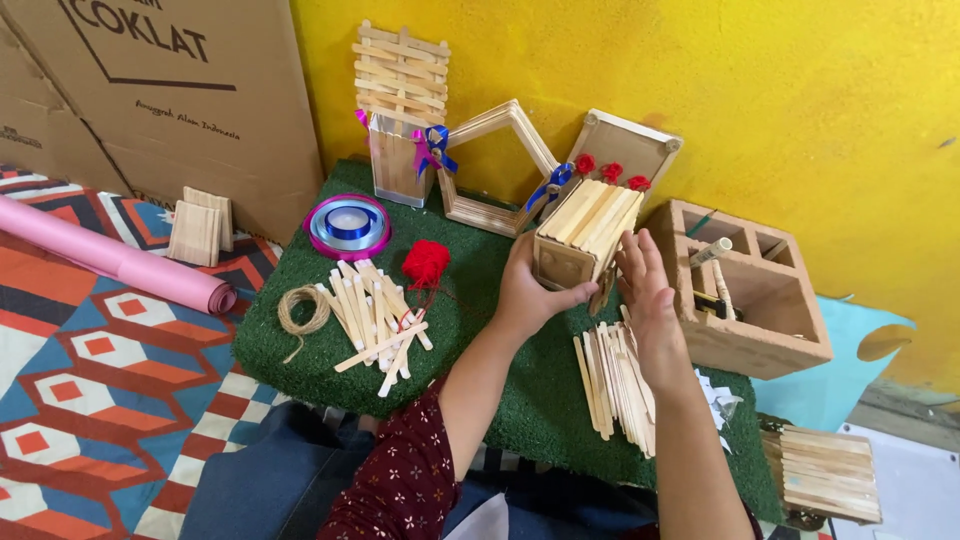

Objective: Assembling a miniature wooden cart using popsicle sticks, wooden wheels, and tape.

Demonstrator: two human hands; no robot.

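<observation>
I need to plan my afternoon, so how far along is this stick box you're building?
Done: the stick box has closed walls and sticks laid across its top. In hand: the left hand grips its front while the right hand rests open against its side. Left: loose sticks lie beneath, more loose sticks by the red yarn, and the ribbon spool looks untouched.

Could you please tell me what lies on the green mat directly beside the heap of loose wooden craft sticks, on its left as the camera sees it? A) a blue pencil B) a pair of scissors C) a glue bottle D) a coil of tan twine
D: a small coil of tan twine lies on the green turf-like mat just left of the heap of loose wooden craft sticks; no scissors, glue bottle or pencil shows there.
</observation>
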